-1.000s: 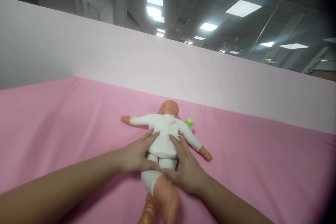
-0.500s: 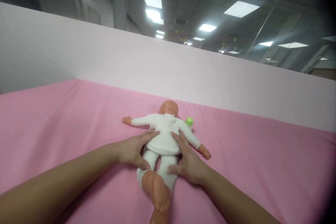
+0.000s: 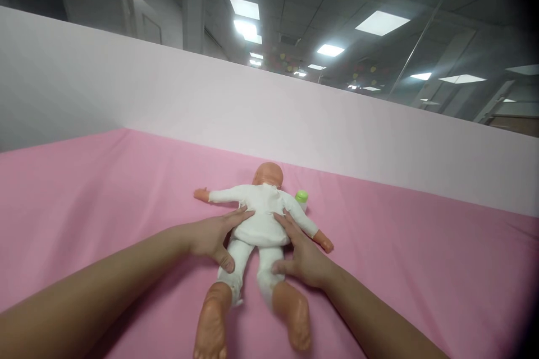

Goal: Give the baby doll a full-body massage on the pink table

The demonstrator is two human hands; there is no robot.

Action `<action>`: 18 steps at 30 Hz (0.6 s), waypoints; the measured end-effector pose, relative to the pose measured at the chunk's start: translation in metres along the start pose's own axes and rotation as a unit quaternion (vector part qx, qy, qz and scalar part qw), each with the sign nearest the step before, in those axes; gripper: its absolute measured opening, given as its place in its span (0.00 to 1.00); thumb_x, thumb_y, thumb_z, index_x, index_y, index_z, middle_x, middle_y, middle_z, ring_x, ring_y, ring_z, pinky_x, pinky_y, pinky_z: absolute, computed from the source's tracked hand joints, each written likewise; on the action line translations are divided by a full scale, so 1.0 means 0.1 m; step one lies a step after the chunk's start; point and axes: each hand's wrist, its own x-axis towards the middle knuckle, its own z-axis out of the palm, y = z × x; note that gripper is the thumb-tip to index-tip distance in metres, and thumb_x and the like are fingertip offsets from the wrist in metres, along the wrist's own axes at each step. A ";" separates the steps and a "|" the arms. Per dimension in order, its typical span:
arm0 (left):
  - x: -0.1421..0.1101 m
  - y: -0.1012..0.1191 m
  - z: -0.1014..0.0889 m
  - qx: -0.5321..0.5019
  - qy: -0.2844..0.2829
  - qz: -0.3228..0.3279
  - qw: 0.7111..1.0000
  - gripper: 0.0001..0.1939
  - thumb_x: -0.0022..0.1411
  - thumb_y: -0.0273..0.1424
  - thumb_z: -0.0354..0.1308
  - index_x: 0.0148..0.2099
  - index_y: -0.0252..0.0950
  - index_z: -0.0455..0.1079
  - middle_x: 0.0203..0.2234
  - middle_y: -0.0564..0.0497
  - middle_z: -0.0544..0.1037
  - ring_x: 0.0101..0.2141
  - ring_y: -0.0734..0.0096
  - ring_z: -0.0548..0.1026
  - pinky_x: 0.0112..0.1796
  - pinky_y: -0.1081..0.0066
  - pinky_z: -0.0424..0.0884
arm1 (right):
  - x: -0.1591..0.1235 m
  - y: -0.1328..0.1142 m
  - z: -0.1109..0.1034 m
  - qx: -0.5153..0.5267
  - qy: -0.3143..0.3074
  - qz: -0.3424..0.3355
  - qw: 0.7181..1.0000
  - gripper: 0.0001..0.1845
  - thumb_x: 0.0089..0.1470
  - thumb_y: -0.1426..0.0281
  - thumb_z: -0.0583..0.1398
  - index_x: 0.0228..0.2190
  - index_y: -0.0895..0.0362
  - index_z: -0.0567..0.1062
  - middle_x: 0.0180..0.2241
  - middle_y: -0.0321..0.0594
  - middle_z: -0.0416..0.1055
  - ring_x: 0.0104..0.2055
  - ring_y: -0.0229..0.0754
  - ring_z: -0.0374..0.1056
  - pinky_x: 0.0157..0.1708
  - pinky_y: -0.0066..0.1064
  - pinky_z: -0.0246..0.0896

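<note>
A baby doll (image 3: 261, 219) in a white suit lies on the pink sheet (image 3: 105, 207), head away from me, arms spread, bare feet toward the camera. My left hand (image 3: 214, 235) grips the doll's left side at the waist and thigh, fingers along the torso and thumb on the leg. My right hand (image 3: 301, 255) grips the other side the same way, thumb pressed on the doll's right thigh. Both legs now lie apart and stretched out.
A small bottle with a green cap (image 3: 301, 197) stands just behind the doll's right shoulder. A low white partition (image 3: 295, 118) borders the far side of the bed. Office ceiling lights show beyond it.
The doll's legs were crossed and raised near my hands; now they lie apart and straightened toward me. My hands stayed at the doll's hips, thumbs shifting slightly outward.
</note>
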 end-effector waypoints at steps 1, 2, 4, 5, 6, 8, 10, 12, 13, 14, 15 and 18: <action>0.00 0.00 0.01 -0.006 0.001 0.000 1.000 0.72 0.44 0.53 0.75 0.78 0.45 0.34 0.75 0.39 0.42 0.72 0.37 0.44 0.68 0.43 0.49 | 0.00 0.01 0.00 -0.002 0.002 -0.002 1.000 0.64 0.42 0.55 0.76 0.71 0.39 0.49 0.76 0.43 0.30 0.77 0.55 0.26 0.72 0.57 0.38; -0.01 0.00 0.02 -0.009 0.007 0.003 1.000 0.72 0.44 0.54 0.75 0.78 0.44 0.35 0.75 0.39 0.43 0.72 0.37 0.45 0.68 0.43 0.49 | 0.00 0.01 0.01 -0.006 0.004 -0.004 1.000 0.64 0.42 0.54 0.76 0.72 0.40 0.49 0.76 0.44 0.30 0.77 0.56 0.27 0.72 0.57 0.38; -0.02 0.02 0.04 -0.001 0.027 0.012 1.000 0.70 0.45 0.56 0.73 0.78 0.43 0.37 0.75 0.38 0.45 0.72 0.37 0.46 0.68 0.44 0.50 | -0.01 0.02 0.03 -0.018 0.013 -0.013 1.000 0.64 0.43 0.53 0.75 0.72 0.41 0.49 0.76 0.44 0.30 0.77 0.56 0.27 0.72 0.57 0.38; -0.03 0.04 0.06 0.011 0.042 0.014 0.999 0.67 0.47 0.57 0.72 0.78 0.43 0.39 0.75 0.38 0.46 0.72 0.37 0.46 0.68 0.44 0.50 | -0.02 0.02 0.04 -0.025 0.017 -0.019 0.999 0.62 0.45 0.53 0.74 0.72 0.41 0.49 0.76 0.44 0.30 0.78 0.56 0.27 0.72 0.57 0.38; -0.03 0.07 0.07 0.030 0.061 0.013 0.998 0.64 0.50 0.58 0.69 0.78 0.42 0.42 0.75 0.38 0.47 0.72 0.37 0.47 0.67 0.44 0.51 | -0.03 0.02 0.05 -0.032 0.022 -0.025 0.999 0.60 0.46 0.53 0.73 0.72 0.41 0.49 0.76 0.44 0.30 0.78 0.56 0.28 0.72 0.57 0.39; -0.05 0.15 0.11 0.079 0.105 0.006 0.991 0.56 0.56 0.59 0.64 0.77 0.42 0.47 0.73 0.37 0.51 0.71 0.36 0.52 0.66 0.43 0.55 | -0.05 0.02 0.07 -0.051 0.033 -0.034 0.998 0.55 0.51 0.54 0.71 0.72 0.41 0.50 0.76 0.43 0.32 0.77 0.56 0.30 0.71 0.58 0.41; -0.05 0.25 0.14 0.131 0.160 0.009 0.978 0.48 0.60 0.57 0.61 0.74 0.39 0.56 0.70 0.35 0.58 0.68 0.35 0.59 0.63 0.43 0.60 | -0.08 0.01 0.09 -0.084 0.052 -0.046 0.994 0.51 0.54 0.55 0.68 0.71 0.41 0.51 0.76 0.41 0.35 0.77 0.56 0.34 0.70 0.58 0.44; -0.05 0.36 0.19 0.167 0.220 0.032 0.961 0.39 0.62 0.52 0.62 0.68 0.37 0.65 0.65 0.35 0.66 0.62 0.38 0.67 0.59 0.45 0.65 | -0.11 -0.02 0.12 -0.133 0.098 -0.077 0.983 0.45 0.57 0.56 0.67 0.70 0.43 0.56 0.75 0.42 0.41 0.76 0.58 0.40 0.70 0.59 0.47; -0.05 0.42 0.21 0.176 0.247 0.049 0.952 0.33 0.62 0.48 0.62 0.64 0.37 0.68 0.61 0.36 0.70 0.59 0.41 0.70 0.58 0.47 0.67 | -0.13 -0.03 0.13 -0.156 0.131 -0.104 0.973 0.42 0.58 0.57 0.66 0.68 0.45 0.60 0.74 0.44 0.46 0.75 0.58 0.44 0.69 0.59 0.49; -0.04 0.48 0.24 0.179 0.265 0.066 0.945 0.28 0.61 0.44 0.63 0.60 0.37 0.71 0.56 0.38 0.72 0.55 0.46 0.72 0.55 0.50 0.68 | -0.15 -0.05 0.15 -0.174 0.165 -0.139 0.961 0.37 0.59 0.58 0.65 0.66 0.47 0.64 0.72 0.46 0.51 0.73 0.58 0.49 0.68 0.58 0.52; -0.04 0.54 0.27 0.179 0.273 0.082 0.942 0.23 0.61 0.39 0.63 0.57 0.37 0.72 0.52 0.40 0.74 0.51 0.50 0.73 0.53 0.52 0.69 | -0.17 -0.08 0.18 -0.185 0.194 -0.175 0.947 0.31 0.59 0.61 0.64 0.63 0.49 0.68 0.69 0.48 0.57 0.70 0.58 0.54 0.66 0.57 0.55; -0.02 0.68 0.36 0.174 0.243 0.108 0.948 0.16 0.61 0.33 0.61 0.52 0.40 0.74 0.43 0.46 0.75 0.43 0.56 0.74 0.48 0.56 0.70 | -0.20 -0.16 0.24 -0.188 0.207 -0.248 0.927 0.22 0.60 0.67 0.63 0.56 0.51 0.72 0.57 0.49 0.69 0.60 0.55 0.65 0.60 0.52 0.64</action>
